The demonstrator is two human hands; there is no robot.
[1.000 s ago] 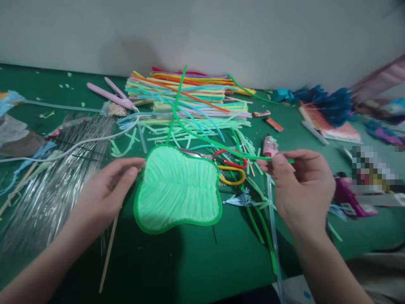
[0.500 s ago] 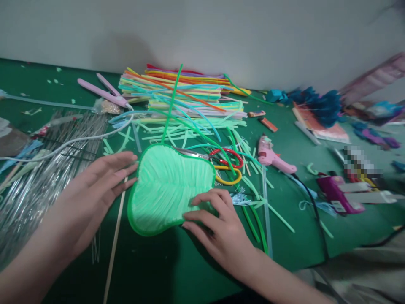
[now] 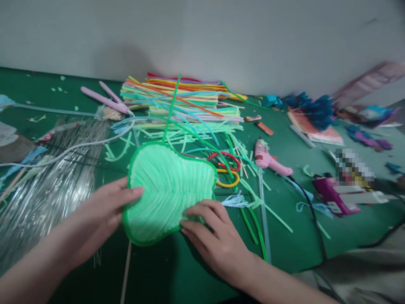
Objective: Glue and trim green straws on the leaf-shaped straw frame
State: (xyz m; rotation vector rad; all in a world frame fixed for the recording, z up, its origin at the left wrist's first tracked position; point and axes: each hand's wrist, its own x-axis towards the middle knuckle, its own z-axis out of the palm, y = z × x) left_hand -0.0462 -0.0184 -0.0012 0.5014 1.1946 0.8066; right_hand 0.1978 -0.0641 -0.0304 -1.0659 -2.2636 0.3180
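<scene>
Green table [image 3: 196,274], littered with offcuts. Stack of coloured stems [image 3: 183,99] at the back by the wall. Green leaf piece [image 3: 167,190] lies at centre front. Left hand [image 3: 101,215] pinches its left edge, thumb on top and the other fingers tucked beneath. Right hand [image 3: 215,240], fingers slightly spread, presses its fingertips on the lower right rim. Pink glue gun [image 3: 268,158] lies well apart to the right.

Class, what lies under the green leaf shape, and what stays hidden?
A thin wooden stick pokes out beneath the green leaf, over the green table. How far it runs underneath is covered.
</scene>
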